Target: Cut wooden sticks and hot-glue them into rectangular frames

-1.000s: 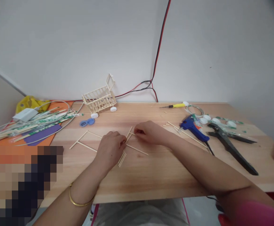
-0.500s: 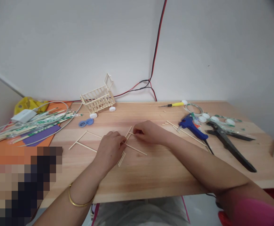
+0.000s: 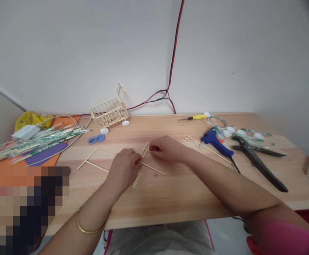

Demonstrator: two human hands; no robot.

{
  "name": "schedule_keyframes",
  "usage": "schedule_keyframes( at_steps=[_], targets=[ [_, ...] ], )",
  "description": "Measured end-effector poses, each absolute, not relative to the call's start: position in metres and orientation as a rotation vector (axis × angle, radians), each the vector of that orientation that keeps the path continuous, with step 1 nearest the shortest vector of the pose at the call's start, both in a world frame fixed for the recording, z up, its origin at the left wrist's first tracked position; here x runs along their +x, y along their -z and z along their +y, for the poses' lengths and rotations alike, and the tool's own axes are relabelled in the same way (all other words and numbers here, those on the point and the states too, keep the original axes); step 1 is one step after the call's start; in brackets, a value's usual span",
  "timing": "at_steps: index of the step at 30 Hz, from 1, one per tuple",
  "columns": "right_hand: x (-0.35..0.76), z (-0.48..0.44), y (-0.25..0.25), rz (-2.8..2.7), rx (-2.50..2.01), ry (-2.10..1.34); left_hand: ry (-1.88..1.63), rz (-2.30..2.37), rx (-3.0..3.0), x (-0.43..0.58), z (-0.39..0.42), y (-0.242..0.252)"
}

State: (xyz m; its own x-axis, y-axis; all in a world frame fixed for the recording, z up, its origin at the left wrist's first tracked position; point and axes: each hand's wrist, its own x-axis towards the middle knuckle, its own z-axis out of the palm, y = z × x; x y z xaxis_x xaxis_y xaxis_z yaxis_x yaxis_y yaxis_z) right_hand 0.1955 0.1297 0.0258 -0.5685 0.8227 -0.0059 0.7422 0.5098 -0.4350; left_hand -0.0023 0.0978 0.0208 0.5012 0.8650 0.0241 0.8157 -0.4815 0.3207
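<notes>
Left hand (image 3: 124, 167), right hand (image 3: 163, 148) at sticks (image 3: 153, 168)

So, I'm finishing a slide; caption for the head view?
Left hand and right hand among thin sticks, a wheeled stick cart behind, a blue glue gun to the right.

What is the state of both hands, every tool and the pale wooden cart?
Left hand: curled over thin pale sticks, grip unclear
Right hand: curled at one stick, grip unclear
Pale wooden cart: standing, assembled
Blue plastic glue gun: lying, cord attached
Black pliers-like tool: handles spread
Yellow-handled tool: lying flat
</notes>
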Motion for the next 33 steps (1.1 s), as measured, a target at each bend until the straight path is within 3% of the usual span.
schedule_keyframes(
  at_steps=[33],
  targets=[
    [0.1941, 0.1301, -0.0233, -2.523, -1.366, -0.588, -0.288, 1.435, 2.454, -0.0026, 0.098, -0.0207]
  ],
)
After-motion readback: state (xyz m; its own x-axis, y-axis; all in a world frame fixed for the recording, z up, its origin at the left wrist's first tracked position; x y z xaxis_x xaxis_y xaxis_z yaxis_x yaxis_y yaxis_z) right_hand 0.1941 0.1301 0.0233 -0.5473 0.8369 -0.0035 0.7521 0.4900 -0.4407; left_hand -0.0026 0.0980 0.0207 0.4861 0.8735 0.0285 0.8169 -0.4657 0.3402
